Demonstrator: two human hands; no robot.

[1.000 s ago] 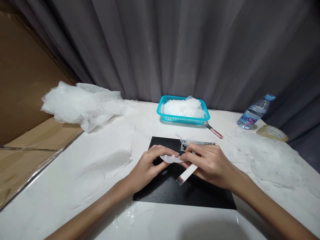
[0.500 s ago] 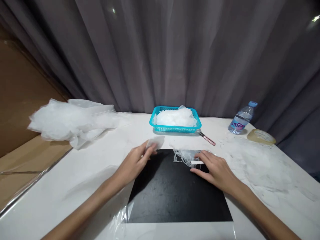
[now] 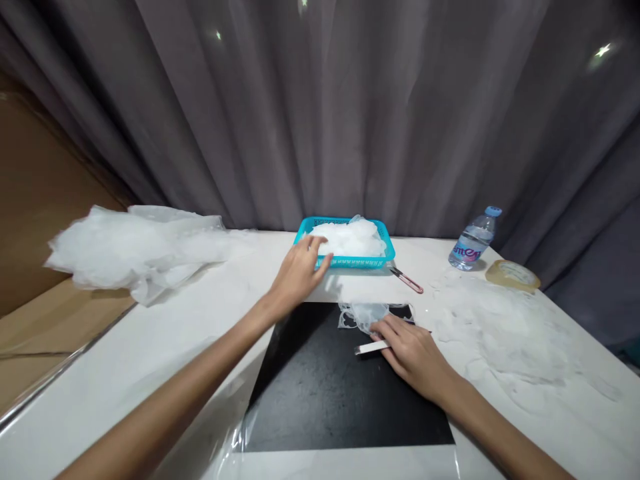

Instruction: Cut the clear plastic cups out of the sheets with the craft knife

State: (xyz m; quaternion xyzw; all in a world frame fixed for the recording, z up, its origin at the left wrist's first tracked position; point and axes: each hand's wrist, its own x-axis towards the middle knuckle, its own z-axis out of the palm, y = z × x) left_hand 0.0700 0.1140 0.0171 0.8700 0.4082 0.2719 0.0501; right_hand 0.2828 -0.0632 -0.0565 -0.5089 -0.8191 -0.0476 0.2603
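My left hand (image 3: 300, 270) reaches over the near left edge of a turquoise plastic basket (image 3: 350, 263). Its fingers are spread and nothing shows in them. Inside the basket lies a pile of thin white sheer pieces (image 3: 347, 239). My right hand (image 3: 407, 347) is closed on a slim white stick-like tool (image 3: 371, 347), whose short end points left. Under its fingertips is a white, lacy cut-out scrap of sheer fabric (image 3: 367, 315), at the far edge of a black mat (image 3: 345, 393).
Pink-handled thread snips (image 3: 407, 280) lie right of the basket. A water bottle (image 3: 474, 240) and a tape roll (image 3: 513, 275) stand farther right, behind scattered sheer scraps (image 3: 520, 333). White sheer fabric (image 3: 135, 247) is heaped at left, near cardboard (image 3: 55, 320).
My left hand has moved from the mat's far left corner to the basket and opened; the sheer piece it held is gone from it. The white tool has swung leftward in my right hand.
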